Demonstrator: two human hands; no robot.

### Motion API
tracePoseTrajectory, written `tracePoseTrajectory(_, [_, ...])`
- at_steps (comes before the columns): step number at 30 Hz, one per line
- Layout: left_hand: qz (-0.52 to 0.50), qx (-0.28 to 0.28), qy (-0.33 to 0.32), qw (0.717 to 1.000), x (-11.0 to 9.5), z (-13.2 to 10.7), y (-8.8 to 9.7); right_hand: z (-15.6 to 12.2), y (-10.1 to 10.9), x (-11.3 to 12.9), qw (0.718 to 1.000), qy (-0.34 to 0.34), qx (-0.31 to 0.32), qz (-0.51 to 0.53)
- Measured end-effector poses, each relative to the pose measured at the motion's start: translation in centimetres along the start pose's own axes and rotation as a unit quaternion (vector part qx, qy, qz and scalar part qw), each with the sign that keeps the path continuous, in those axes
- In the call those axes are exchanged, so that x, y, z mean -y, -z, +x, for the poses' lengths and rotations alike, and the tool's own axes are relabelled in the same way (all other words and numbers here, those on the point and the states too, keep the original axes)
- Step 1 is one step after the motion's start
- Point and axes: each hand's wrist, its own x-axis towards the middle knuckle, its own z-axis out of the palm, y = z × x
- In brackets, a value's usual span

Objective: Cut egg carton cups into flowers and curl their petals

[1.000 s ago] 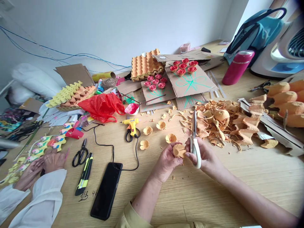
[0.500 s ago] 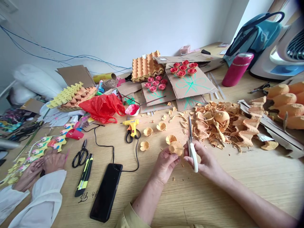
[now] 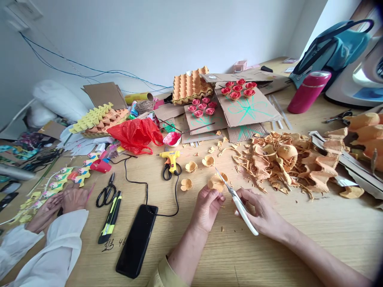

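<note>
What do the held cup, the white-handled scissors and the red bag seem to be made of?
Cup: probably moulded paper pulp, matt, with the orange-tan look of the egg trays.
White-handled scissors: blades apparently metal, being grey and shiny; the smooth handle is likely plastic.
Red bag: seemingly thin plastic film, crinkled and slightly glossy.

scissors (image 3: 238, 204): white-handled | pulp cup (image 3: 215, 183): pale orange | cardboard (image 3: 254, 113): brown, green-scribbled | bottle (image 3: 309, 93): magenta

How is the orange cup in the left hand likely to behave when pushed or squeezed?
The cup is probably light, as the left hand pinches it at one side. Its wall looks thin, so it may dent or tear under pressure. Its matte surface suggests it won't be very slippery.
</note>
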Motion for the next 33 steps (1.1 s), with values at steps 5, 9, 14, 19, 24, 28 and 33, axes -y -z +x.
tracePoseTrajectory(5, [-0.043,0.006,-0.008,0.999,0.03,0.05,-0.02,0.02,-0.08,-0.03,0.999,0.017,0.016,-0.026])
tracePoseTrajectory(9, [-0.043,0.0,-0.008,0.999,0.02,-0.12,-0.23,0.1,-0.09,0.0,0.997,0.049,0.021,-0.055])
tracePoseTrajectory(14, [-0.045,0.001,-0.009,0.999,0.23,-0.22,-0.11,0.07,-0.26,-0.23,0.992,0.092,0.015,-0.088])
tracePoseTrajectory(19, [-0.035,-0.01,-0.003,0.999,0.28,-0.33,-0.35,0.04,-0.37,-0.45,0.986,0.116,0.014,-0.118])
tracePoseTrajectory(24, [-0.022,0.004,0.002,1.0,0.35,-0.31,-0.48,-0.02,-0.35,-0.66,0.983,0.126,0.012,-0.134])
tracePoseTrajectory(28, [-0.019,0.02,0.008,1.0,0.69,-0.36,-0.34,-0.05,-0.33,-0.76,0.981,0.138,0.011,-0.136])
tracePoseTrajectory(33, [-0.022,0.03,0.016,0.999,0.94,-0.58,-0.6,0.0,-0.3,-0.69,0.978,0.156,0.004,-0.14])
